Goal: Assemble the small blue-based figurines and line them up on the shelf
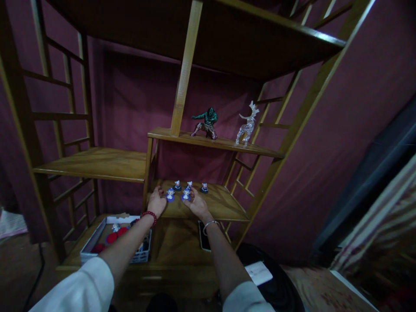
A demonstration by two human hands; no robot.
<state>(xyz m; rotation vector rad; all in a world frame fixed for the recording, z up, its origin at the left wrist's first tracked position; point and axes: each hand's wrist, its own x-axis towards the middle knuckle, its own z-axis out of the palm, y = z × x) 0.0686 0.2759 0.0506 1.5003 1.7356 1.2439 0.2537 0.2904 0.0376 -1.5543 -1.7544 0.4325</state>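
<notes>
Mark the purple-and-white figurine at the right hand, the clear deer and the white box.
Purple-and-white figurine [186, 196]: head view, on its white body.
Clear deer [247, 128]: head view, on its body.
White box [141, 257]: head view, on its front wall.

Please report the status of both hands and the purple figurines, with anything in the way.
Left hand beside left purple figurine, contact unclear. Right hand at right purple figurine, grip unclear. Three more figurines close behind, same shelf.
</notes>
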